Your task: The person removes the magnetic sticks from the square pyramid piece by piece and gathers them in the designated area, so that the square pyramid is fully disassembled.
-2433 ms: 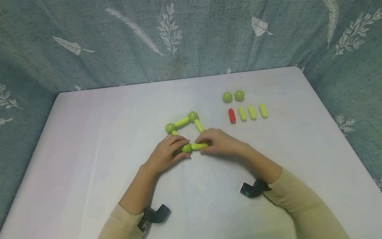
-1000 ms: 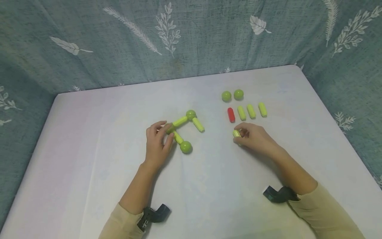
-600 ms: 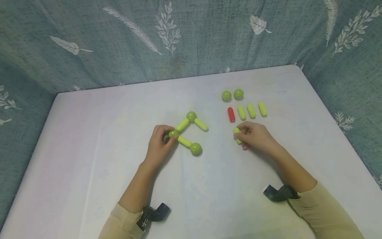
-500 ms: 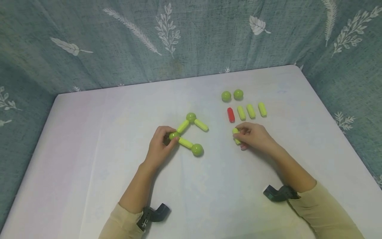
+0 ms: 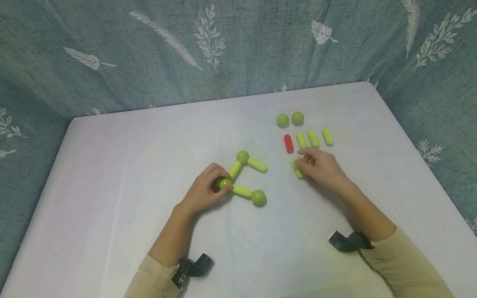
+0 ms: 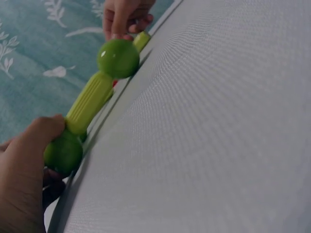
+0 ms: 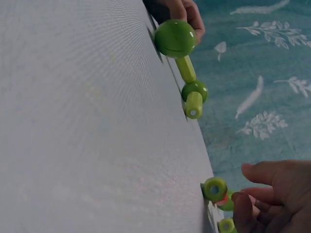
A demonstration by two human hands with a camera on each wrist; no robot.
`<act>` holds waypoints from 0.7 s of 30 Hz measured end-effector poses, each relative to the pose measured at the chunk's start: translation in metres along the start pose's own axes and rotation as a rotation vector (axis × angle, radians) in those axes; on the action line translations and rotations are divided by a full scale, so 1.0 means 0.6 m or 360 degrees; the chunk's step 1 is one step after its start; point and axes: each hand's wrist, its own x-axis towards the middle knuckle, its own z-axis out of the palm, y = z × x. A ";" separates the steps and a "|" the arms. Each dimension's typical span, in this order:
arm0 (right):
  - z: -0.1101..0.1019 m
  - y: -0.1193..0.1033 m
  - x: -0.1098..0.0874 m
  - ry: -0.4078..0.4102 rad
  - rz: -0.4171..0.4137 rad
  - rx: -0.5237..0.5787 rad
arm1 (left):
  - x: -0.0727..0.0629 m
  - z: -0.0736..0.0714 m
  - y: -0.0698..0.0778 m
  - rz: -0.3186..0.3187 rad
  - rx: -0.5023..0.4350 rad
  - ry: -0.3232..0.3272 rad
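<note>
My left hand [image 5: 206,188] pinches a green ball [image 5: 225,184], the corner of a linked chain on the table. From it, one yellow-green rod [image 5: 242,191] runs to a nearer green ball [image 5: 258,197]. Another rod [image 5: 235,169] leads up to a farther green ball [image 5: 242,157], which bears an outward rod [image 5: 257,165]. My right hand [image 5: 322,167] hovers by a loose yellow-green rod [image 5: 297,169] lying on the table. In the right wrist view, its thumb and fingers stand apart, and the round metallic end of a rod [image 7: 215,189] shows beside them.
Behind my right hand lie a red rod [image 5: 288,143] and several yellow-green rods [image 5: 313,139] in a row. Two loose green balls [image 5: 283,120] sit farther back. A patterned curtain [image 5: 238,49] hangs beyond the white table's far edge [image 5: 167,106].
My left hand has taken hold of the corner ball and drawn the chain nearer and to the right, turning it. The right hand carried a rod off to the right and let it go.
</note>
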 end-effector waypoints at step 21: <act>0.105 -0.099 0.032 -0.0395 -0.0622 -0.0132 | 0.008 0.012 0.014 0.0006 -0.0181 0.0117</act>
